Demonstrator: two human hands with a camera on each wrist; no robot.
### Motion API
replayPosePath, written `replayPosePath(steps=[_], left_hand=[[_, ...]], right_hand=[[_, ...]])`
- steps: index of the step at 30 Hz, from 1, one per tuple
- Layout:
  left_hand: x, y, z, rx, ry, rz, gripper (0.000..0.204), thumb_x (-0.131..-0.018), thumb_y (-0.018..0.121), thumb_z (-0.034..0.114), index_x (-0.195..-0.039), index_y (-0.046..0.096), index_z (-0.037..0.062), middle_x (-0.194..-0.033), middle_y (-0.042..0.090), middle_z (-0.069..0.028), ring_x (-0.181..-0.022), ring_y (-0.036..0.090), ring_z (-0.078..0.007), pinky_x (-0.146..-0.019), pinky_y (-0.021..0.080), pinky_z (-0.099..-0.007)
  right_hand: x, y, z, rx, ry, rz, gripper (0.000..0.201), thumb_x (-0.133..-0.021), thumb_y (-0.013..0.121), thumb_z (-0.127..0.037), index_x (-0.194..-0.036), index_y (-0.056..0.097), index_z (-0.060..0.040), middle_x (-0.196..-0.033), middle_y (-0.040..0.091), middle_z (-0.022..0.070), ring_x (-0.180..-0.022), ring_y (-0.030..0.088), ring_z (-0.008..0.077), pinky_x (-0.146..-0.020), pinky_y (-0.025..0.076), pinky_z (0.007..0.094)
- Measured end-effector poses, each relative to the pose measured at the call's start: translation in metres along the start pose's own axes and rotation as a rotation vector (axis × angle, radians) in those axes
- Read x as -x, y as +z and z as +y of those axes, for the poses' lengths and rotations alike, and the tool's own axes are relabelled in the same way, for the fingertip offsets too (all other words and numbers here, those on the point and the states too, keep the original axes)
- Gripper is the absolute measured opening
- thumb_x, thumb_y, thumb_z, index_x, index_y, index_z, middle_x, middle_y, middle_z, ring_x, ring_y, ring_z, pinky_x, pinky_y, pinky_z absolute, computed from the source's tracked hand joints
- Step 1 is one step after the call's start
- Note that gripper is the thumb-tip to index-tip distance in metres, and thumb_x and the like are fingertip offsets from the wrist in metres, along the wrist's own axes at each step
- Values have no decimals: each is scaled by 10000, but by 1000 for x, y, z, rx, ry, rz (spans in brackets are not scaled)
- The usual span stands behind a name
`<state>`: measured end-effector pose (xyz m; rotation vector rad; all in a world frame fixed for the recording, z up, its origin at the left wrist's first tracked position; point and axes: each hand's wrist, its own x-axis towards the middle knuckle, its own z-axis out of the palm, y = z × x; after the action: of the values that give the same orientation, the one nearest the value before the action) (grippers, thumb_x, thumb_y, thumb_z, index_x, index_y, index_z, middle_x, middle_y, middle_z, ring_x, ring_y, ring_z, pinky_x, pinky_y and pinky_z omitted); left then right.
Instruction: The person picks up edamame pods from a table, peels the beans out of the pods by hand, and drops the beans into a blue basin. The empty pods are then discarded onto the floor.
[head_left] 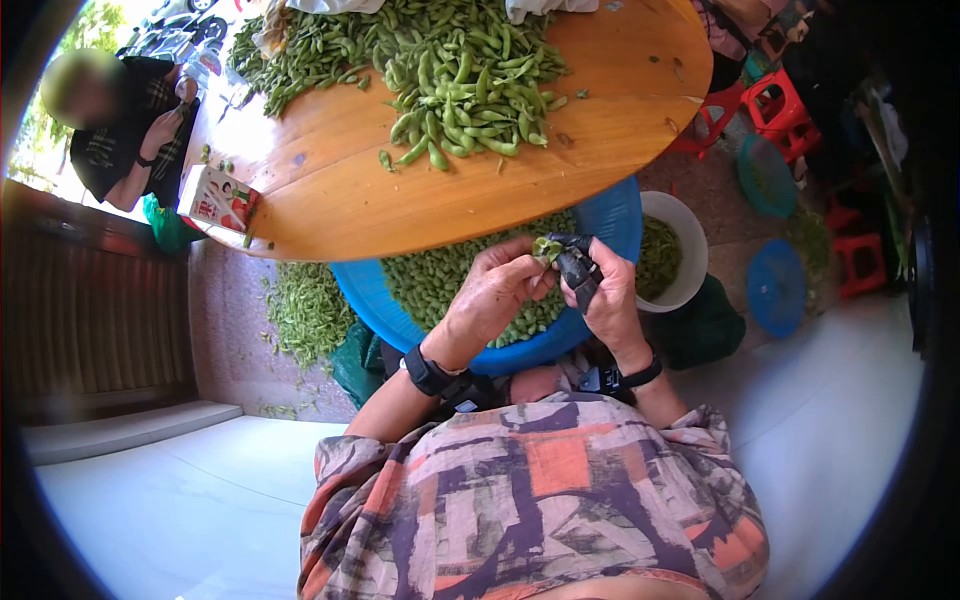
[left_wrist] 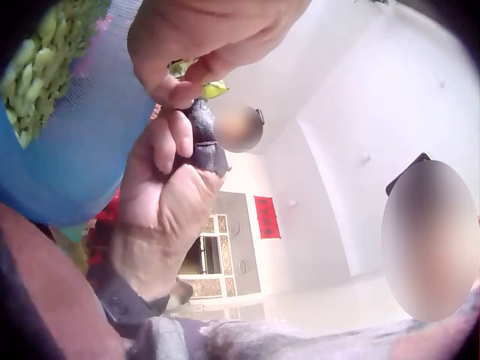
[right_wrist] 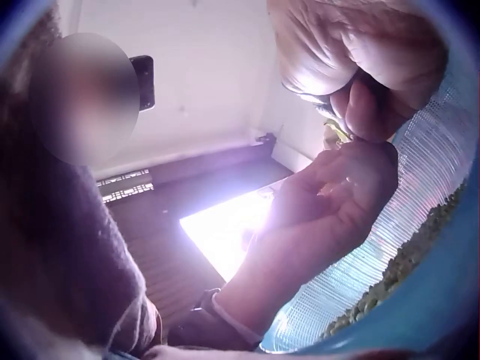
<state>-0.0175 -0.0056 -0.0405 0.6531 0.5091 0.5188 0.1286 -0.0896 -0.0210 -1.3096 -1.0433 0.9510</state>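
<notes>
Above a blue basin [head_left: 352,305] of shelled green beans [head_left: 425,280], both hands meet at a green soybean pod [head_left: 545,247]. My left hand [head_left: 487,298] pinches it between thumb and fingers. From the other side, my right hand [head_left: 612,305] pinches the same pod, its thumb and a finger wrapped in black tape [head_left: 577,272]. In the left wrist view, a yellow-green end of the pod [left_wrist: 214,91] sticks out past the fingertips. Fingers hide most of the pod in the right wrist view.
A wooden table [head_left: 330,200] bears a heap of pods [head_left: 460,95] and a printed box [head_left: 218,200]. Right of the basin stands a white bucket [head_left: 692,235]; to its left, a green pile [head_left: 315,310] lies on the floor. Another person [head_left: 125,130] is at the table's left.
</notes>
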Motion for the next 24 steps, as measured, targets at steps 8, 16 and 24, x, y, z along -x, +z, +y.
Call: replayPosePath(steps=[8,16,24], left_hand=[[1,14,3,154,22,152,251,-893,454,-32,-1101,587,-79,-862,627,-49,-750,575,-106,-678,465,-223],[34,3,56,-939,132,-233,187,-899,538,5,-1039,659,-20,-897,700,-68,-831,665,-147,-798,527,-282],[0,-38,152,-1723,707,479,131,-845,636,94,-940,707,39,-867,659,-136,-795,650,-315,-727,521,-372]], right_hand=[[-2,1,-2,-94,43,-11,175,-941,589,-164,-1003,630,-5,-707,565,-6,-591,505,50,-525,419,217],[13,-114,-2,581,-75,518,226,-852,547,-117,-1022,611,20,-686,611,114,-599,600,223,-566,469,315],[26,-152,4,919,36,665,449,-757,467,70,-1183,605,33,-826,645,244,-734,644,298,-700,492,338]])
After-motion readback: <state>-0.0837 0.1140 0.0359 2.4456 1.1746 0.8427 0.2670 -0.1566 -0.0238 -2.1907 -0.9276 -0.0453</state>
